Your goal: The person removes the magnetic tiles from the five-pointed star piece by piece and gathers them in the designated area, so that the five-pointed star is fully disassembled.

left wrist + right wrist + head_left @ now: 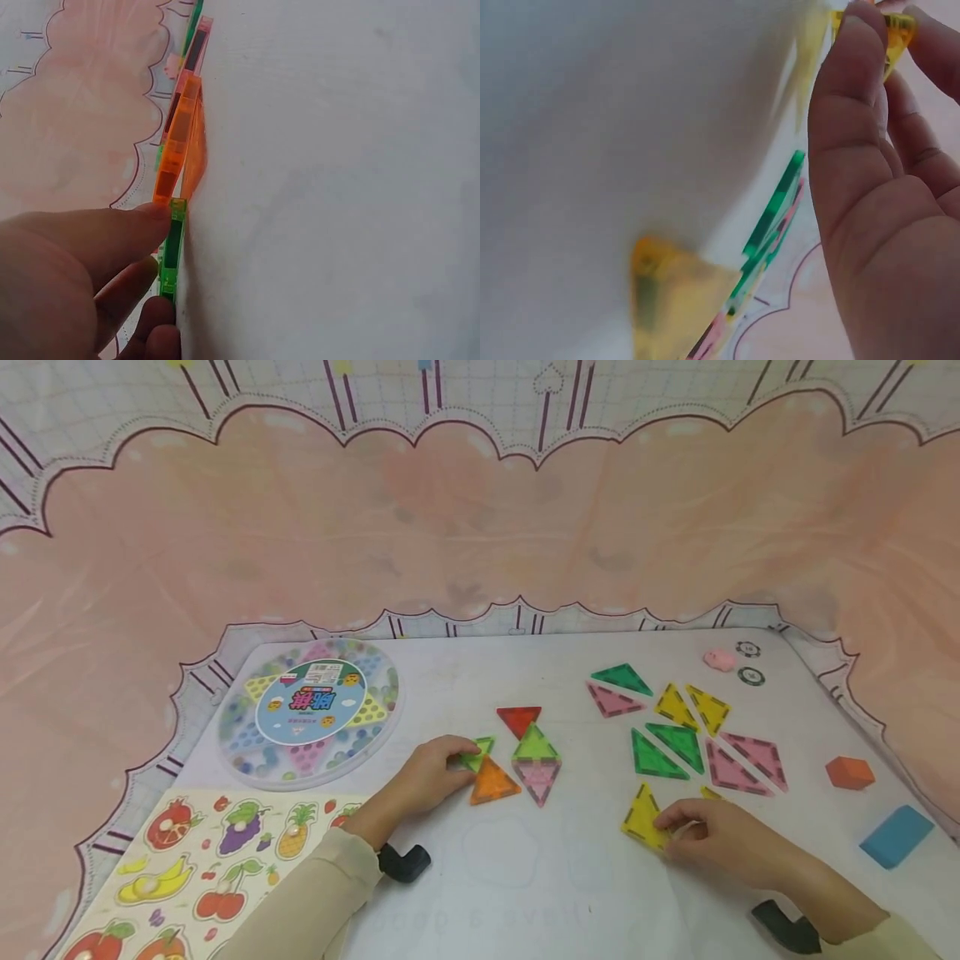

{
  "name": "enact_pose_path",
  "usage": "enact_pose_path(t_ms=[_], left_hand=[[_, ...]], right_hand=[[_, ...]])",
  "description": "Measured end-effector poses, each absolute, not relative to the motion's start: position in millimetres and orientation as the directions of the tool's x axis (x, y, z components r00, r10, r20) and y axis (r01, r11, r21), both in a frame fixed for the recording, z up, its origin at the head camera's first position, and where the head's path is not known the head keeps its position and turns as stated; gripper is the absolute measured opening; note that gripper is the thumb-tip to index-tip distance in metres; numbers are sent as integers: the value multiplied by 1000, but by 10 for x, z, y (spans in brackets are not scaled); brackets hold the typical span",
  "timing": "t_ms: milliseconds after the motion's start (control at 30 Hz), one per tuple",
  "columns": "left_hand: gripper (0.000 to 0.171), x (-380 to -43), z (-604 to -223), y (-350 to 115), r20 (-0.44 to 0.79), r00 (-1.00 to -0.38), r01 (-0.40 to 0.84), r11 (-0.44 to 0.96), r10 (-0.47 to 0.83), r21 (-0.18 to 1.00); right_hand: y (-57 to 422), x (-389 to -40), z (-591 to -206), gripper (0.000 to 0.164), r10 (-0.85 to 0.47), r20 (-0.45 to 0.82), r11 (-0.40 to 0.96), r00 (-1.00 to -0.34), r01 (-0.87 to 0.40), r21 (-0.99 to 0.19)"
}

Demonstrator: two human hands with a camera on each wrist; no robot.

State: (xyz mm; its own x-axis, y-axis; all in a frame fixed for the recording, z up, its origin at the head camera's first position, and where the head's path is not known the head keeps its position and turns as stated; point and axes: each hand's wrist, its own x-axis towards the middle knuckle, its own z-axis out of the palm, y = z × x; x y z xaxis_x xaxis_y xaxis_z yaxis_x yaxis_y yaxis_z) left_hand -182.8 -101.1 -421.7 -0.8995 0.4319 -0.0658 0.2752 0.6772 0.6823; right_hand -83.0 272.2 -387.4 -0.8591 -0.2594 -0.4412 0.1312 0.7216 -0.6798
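Note:
My left hand (427, 777) grips a light green triangular magnetic tile (480, 753), seen edge-on in the left wrist view with thumb and fingers on it. An orange triangular tile (493, 782) adjoins it. Just right lie a red tile (519, 718), another light green tile (536, 745) and a pink tile (537, 777), meeting at corners and edges. My right hand (720, 835) pinches a yellow triangular tile (642, 817) by its right corner. A second yellow tile (679, 300) is largely hidden behind that hand in the head view.
Green tiles (660, 753), pink tiles (738, 768) and yellow tiles (675, 706) lie in pairs to the right. Beyond are an orange block (850, 772), a blue block (896, 836) and a pink pig figure (720, 659). At left sit a round game box (311, 714) and a fruit puzzle board (202, 847).

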Motion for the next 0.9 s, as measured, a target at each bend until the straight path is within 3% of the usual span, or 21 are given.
enact_pose_path(t_ms=[433,667,900], left_hand=[[30,-1843,-4255,-1012,-84,-904,250,678,419,692],[29,-1824,-4228,-1009,-70,-899,264,661,433,703],[33,-1890,-4191,-1026,-70,-873,334,696,483,636]], right_hand=[[2845,-756,-3679,42,-163,-408,808,-898,116,-577],[2718,-914,-3446,43,-220,-266,835,-939,-40,-549],[2334,-1175,-3502,44,-328,-180,831,-928,-192,-522]])
